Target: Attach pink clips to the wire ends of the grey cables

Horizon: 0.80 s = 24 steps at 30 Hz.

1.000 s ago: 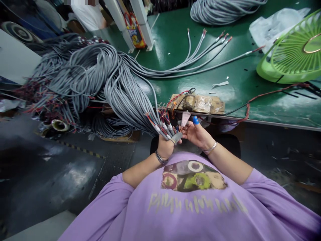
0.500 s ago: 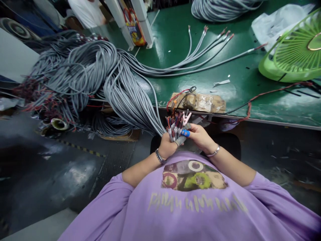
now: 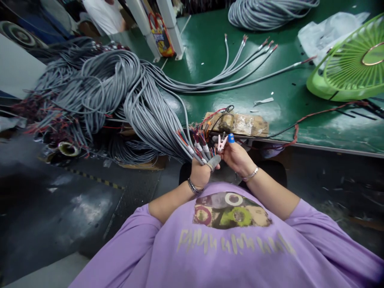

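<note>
Your left hand (image 3: 200,173) is closed round a bundle of grey sheathed cables (image 3: 162,124) trailing to 10 o'clock; your right hand (image 3: 238,157), at its 3 o'clock, pinches a small pink clip (image 3: 221,142).

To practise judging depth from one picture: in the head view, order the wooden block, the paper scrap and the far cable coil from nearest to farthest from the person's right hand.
From the right hand:
1. Wooden block, just beyond the hand, at the near edge of the table.
2. Paper scrap, mid-table, behind the block.
3. Cable coil, at the far edge.
</note>
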Each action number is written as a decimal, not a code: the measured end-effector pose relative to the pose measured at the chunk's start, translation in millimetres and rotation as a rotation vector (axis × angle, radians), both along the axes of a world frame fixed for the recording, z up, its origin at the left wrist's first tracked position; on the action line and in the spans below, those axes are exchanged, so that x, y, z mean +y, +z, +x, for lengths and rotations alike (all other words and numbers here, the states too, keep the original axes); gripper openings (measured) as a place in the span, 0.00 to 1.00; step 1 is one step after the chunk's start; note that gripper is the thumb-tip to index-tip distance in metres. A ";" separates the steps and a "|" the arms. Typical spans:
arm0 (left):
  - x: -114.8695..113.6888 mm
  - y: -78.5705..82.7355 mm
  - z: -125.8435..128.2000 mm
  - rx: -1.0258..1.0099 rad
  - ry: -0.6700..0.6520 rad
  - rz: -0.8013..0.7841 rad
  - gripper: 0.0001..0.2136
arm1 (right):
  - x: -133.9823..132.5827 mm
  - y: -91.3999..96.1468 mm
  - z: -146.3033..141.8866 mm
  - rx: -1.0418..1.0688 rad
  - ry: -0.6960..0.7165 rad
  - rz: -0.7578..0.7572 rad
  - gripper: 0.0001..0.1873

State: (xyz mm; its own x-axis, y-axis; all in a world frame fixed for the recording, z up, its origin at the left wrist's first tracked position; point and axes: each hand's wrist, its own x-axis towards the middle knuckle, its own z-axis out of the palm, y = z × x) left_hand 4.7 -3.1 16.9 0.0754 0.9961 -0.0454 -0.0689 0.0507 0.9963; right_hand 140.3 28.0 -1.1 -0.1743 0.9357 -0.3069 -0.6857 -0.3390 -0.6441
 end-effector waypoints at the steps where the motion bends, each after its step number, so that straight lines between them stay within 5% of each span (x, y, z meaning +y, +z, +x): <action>1: 0.6 0.8 1.2 0.010 -0.006 0.005 0.16 | 1.4 0.5 -1.7 0.002 -0.005 -0.001 0.25; 24: -7.6 -1.7 -10.2 0.030 -0.009 -0.064 0.16 | -3.5 -3.5 2.9 0.089 0.008 -0.044 0.28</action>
State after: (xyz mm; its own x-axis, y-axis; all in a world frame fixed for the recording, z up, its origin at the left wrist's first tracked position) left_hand -5.5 -10.7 15.2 0.0823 0.9904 -0.1111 -0.0383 0.1145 0.9927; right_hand 143.2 24.6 -4.6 -0.2101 0.9200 -0.3310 -0.7365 -0.3716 -0.5653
